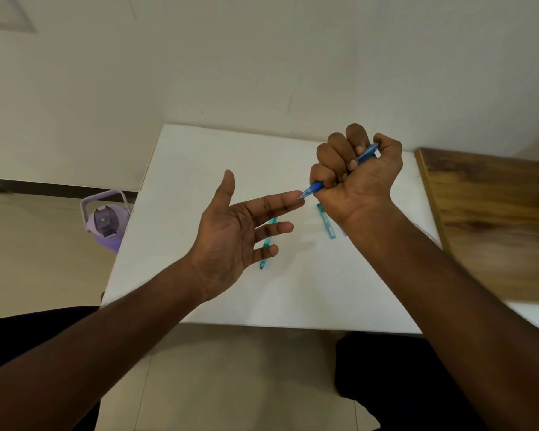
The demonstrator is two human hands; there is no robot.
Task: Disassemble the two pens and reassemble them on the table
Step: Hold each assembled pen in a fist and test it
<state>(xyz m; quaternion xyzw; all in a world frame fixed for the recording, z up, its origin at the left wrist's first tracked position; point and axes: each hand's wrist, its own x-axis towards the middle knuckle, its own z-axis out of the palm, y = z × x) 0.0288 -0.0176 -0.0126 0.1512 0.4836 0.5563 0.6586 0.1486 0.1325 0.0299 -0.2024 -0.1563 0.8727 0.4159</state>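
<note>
While right hand [355, 178] fists round blue pen [316, 186], tip touching left hand [231, 231] forefinger, left grip spread, holding nothing. Teal pen parts [327, 222] lie on table [199, 169] below. Risk: loose tip or spring drops, rolls off edge.

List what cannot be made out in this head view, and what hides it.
- Blue pen: its middle is hidden inside the right hand.
- Teal pen part: partly behind the left hand fingers.
- Teal piece: its printing is too small; the right wrist covers whatever lies beside it.
</note>
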